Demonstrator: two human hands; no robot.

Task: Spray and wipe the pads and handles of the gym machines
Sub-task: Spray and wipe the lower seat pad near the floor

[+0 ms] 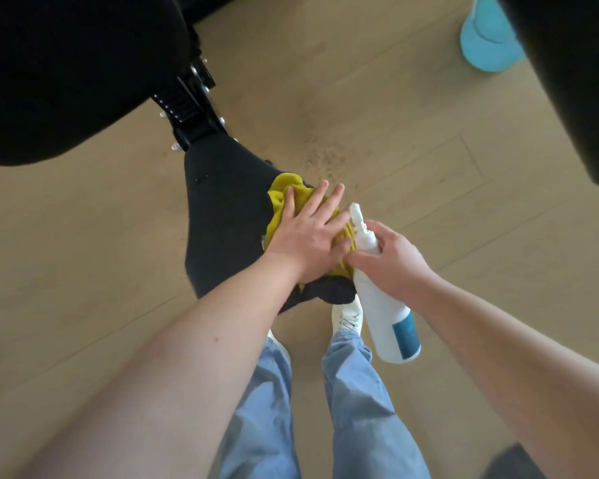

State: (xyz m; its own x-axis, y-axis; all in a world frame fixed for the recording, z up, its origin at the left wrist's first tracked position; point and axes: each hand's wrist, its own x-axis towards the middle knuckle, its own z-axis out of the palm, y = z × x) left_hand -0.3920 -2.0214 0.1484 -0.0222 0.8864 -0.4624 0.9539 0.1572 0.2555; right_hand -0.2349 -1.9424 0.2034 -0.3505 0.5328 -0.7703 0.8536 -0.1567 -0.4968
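Mid-wipe on the seat pad (222, 209)
My left hand (308, 233), fingers straight, presses the yellow cloth (284, 198) down; my right hand (391, 261) grips the spray bottle (384, 312); the big pad (66, 74) likely not yet done

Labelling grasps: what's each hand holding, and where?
Right hand grips the bottle at its neck. Left hand holds nothing; it presses flat on the cloth.

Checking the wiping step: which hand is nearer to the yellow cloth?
Left. The left hand presses flat on the yellow cloth; the right hand grips the spray bottle beside it.
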